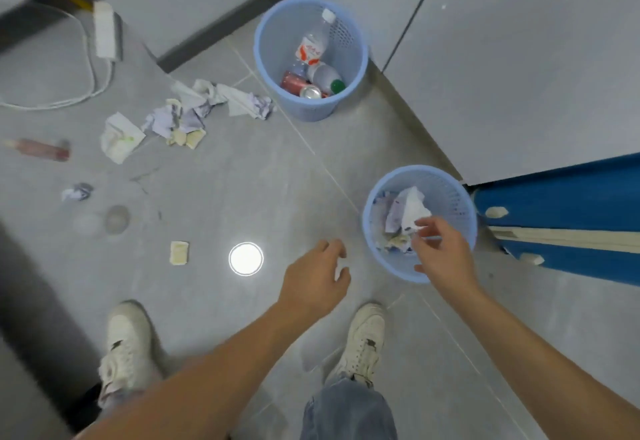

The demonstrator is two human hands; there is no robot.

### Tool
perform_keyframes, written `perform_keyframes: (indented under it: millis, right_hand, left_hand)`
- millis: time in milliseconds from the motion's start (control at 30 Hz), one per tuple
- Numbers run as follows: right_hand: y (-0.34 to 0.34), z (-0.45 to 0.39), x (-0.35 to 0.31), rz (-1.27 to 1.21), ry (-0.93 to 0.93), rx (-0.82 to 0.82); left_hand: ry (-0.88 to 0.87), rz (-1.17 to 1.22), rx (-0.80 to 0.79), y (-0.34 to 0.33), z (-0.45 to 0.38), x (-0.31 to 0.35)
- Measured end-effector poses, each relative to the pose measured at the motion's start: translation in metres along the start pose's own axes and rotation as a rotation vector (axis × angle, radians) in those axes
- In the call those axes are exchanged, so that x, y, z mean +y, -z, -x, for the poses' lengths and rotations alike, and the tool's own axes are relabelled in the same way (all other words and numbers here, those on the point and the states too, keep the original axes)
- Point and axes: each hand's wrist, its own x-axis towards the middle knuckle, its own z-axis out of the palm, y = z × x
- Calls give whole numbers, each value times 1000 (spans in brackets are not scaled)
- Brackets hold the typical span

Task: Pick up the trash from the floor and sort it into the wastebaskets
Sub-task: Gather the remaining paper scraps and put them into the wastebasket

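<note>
The grip of the right hand (446,252) was loose: its fingers were spread a little and bent over the near wastebasket (450,193), with the fingertips just at a white crumpled tissue (414,211) that stood up among the paper in it. Whether the fingers pinched the tissue or only touched it I could not tell, because the view was soft there. The left hand (317,282) hung over the floor (277,179) beside that basket, fingers relaxed and apart, holding nothing.

The near wastebasket was light blue, with a perforated wall, and held crumpled paper scraps (391,214). The far wastebasket (273,58), of the same kind, stood against the grey cabinet and held a clear plastic bottle (315,44) with a red and white label, a second bottle with a green cap (325,77), and a red can (298,84).

On the floor there was a heap of crumpled paper (194,110) just left of the far basket, a folded white tissue (119,136) near it, a small paper ball (78,191), a reddish bottle (38,149) lying on its side, a blurred clear cup (116,219), and a small beige wrapper (179,252). A white power strip (105,30) with its cable lay at the far left.
</note>
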Motion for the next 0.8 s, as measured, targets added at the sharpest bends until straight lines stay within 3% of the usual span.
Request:
perform_keyframes:
  millis: [200, 333, 433, 600, 800]
  right_hand:
    - [-139, 40, -42, 84, 135, -251]
    - [-245, 38, -60, 188, 257, -396]
    - [-312, 27, -68, 208, 315, -409]
    - [-388, -6, -63, 271, 381, -416]
    - [-418, -44, -58, 468, 493, -376]
  left_hand:
    - [417, -35, 71, 47, 80, -176]
    - [585, -8, 158, 62, 88, -280]
    - [669, 61, 212, 59, 68, -340]
    - [701, 138, 263, 40, 10, -400]
    - [541, -2, 352, 10, -32, -444]
